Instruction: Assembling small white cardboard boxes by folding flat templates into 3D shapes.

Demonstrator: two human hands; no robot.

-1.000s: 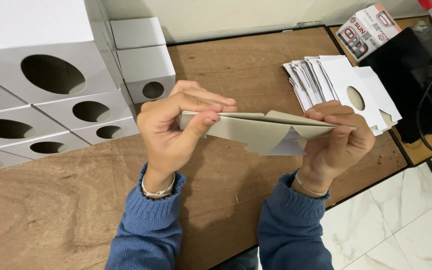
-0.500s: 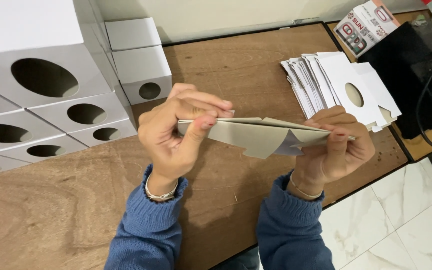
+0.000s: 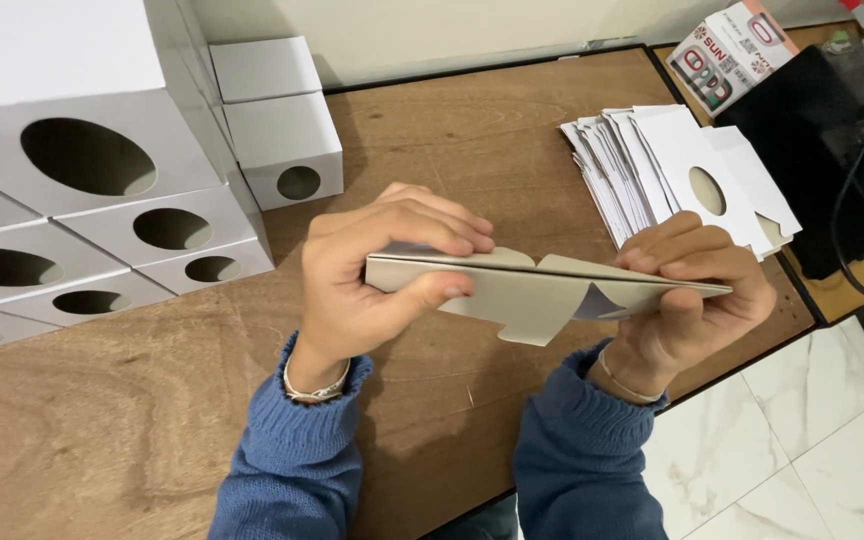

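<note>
A flat, unfolded white cardboard box blank [image 3: 532, 292] is held edge-on above the wooden table [image 3: 122, 420]. My left hand [image 3: 372, 290] pinches its left end, thumb below and fingers on top. At the right end my right hand [image 3: 697, 290] grips it the same way. A grey flap hangs down from the blank's middle. Both wrists wear thin bracelets and blue knit sleeves.
A stack of flat white box blanks with round cut-outs [image 3: 672, 170] lies at the right. Several folded white boxes with round holes [image 3: 92, 200] are piled at the left, two smaller ones [image 3: 282, 130] behind. A printed carton [image 3: 727, 50] and a black device with cables [image 3: 842, 150] sit far right.
Both hands have lowered the blank slightly and flattened it; the opening between its layers has closed. The view has shifted a little.
</note>
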